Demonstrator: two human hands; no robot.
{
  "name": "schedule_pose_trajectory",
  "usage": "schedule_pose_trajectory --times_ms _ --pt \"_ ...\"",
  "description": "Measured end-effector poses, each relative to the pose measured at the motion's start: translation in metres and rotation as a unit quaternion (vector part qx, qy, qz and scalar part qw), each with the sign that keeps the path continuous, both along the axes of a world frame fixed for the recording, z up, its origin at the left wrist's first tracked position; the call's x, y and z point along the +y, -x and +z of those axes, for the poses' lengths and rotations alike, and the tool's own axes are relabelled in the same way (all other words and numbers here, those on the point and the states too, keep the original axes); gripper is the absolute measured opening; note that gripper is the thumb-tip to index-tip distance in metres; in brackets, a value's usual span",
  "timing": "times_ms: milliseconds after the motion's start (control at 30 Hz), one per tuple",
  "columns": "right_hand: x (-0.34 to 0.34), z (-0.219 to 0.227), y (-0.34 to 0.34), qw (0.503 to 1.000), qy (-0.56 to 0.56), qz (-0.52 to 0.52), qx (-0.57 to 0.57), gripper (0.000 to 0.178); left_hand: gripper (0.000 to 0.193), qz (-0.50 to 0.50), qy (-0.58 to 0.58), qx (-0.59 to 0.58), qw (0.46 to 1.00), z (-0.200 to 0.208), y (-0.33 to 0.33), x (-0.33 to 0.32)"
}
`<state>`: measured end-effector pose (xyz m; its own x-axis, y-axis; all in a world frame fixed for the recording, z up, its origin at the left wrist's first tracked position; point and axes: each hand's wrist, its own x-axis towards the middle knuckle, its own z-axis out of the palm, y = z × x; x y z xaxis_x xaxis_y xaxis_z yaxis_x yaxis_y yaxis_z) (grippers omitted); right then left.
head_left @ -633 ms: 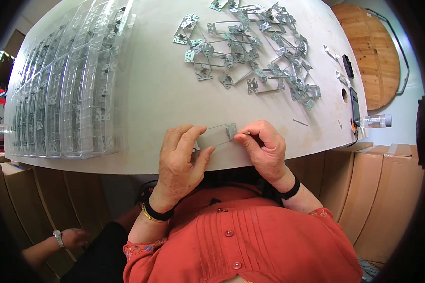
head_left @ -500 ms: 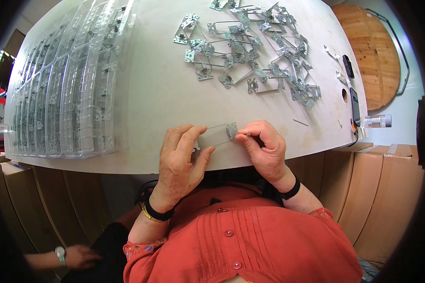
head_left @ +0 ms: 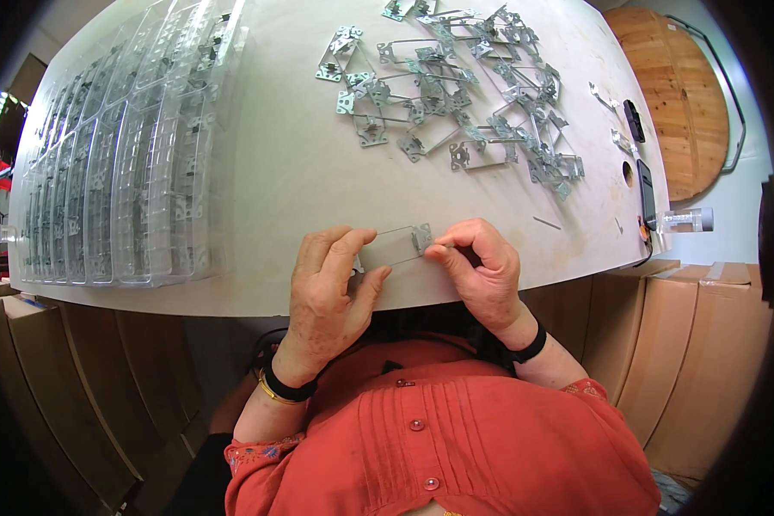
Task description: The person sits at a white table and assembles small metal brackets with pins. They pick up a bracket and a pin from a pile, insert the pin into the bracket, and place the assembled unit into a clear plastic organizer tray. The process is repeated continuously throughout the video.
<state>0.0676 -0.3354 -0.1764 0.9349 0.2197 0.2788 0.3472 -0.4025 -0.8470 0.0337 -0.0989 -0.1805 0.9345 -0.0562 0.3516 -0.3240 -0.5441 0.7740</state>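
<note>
A small metal frame (head_left: 420, 240), made of two thin rods with a stamped plate at each end, lies near the table's front edge. My left hand (head_left: 324, 292) grips its left end between thumb and fingers, partly hiding that end plate. At the right end plate, my right hand (head_left: 480, 267) has thumb and forefinger pinched together. Whatever is in that pinch is too small to make out. Beyond my hands lies a loose pile of similar metal frames (head_left: 421, 112).
Stacked clear plastic trays (head_left: 103, 198) holding metal parts cover the table's left side. On the right are a thin loose rod (head_left: 547, 223), a black phone-like device (head_left: 647, 191) and a clear bottle (head_left: 681, 221). Cardboard boxes (head_left: 697, 361) stand beyond the front edge.
Another person's hand with a wristwatch has gone from the lower left. My right fingertips have shifted slightly left, toward the end plate; my left hand stays in place.
</note>
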Motion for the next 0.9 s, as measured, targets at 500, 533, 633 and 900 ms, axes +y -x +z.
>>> schedule_pose_trajectory --times_ms 500,533,633,900 --pt "-0.005 -0.002 0.005 0.999 -0.040 0.000 0.004 0.009 0.044 -0.003 -0.001 -0.003 1.000 0.003 0.001 0.000" --pt "-0.006 -0.004 0.007 0.997 -0.067 -0.007 0.022 0.009 0.044 -0.003 0.002 0.002 1.000 0.004 0.001 0.000" --pt "-0.005 -0.004 0.004 0.998 -0.070 0.001 0.008 0.009 0.045 -0.009 0.016 0.022 1.000 0.008 0.001 -0.001" --pt "-0.002 -0.001 0.000 0.999 -0.032 0.030 -0.023 0.009 0.056 0.029 0.065 0.017 0.997 0.017 -0.004 -0.005"
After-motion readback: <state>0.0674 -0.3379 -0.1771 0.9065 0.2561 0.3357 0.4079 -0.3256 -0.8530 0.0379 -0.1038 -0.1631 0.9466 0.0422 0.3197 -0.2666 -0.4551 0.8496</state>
